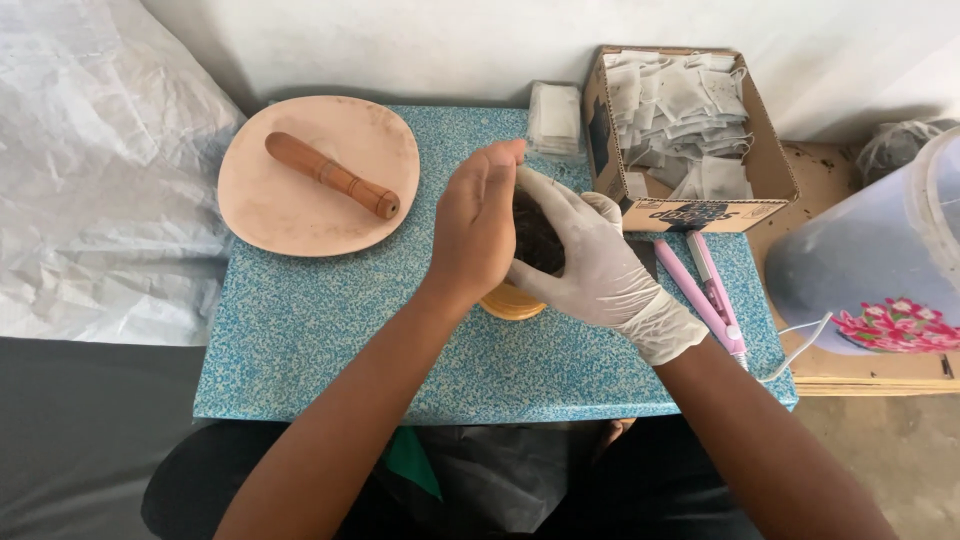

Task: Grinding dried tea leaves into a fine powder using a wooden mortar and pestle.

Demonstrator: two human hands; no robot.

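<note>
Bare speckled blue tabletop [330,340] lies open along the near edge and left of the forearms, giving free passage there. Far left is blocked by the round pink clay plate [270,205] bearing a turned wooden pestle [331,175]; far right by the open cardboard box of white paper sachets [690,130] and a stack of white sachets [554,118]. A pink hair-straightener-shaped sealing tool [708,295] lies along the right edge, with a large translucent plastic tub [870,260] just off the table beside it.
</note>
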